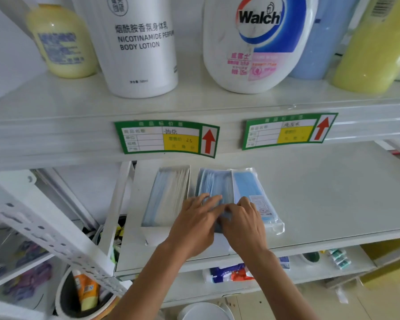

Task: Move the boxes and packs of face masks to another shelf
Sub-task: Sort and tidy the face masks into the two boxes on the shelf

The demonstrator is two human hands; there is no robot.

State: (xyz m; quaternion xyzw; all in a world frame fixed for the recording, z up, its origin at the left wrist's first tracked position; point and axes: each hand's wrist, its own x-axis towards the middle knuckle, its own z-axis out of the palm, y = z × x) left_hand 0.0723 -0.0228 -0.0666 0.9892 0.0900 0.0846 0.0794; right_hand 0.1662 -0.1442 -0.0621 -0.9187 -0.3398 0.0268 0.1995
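Head view showed our left hand point(195, 224) and right hand point(243, 224) grasping the middle mask box point(214, 184) on the shelf point(321, 192); we judged lifting it level safest.

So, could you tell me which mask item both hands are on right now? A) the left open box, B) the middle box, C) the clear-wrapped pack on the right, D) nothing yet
B: the left hand and right hand meet over the middle box, while the left box and the pack lie beside it.
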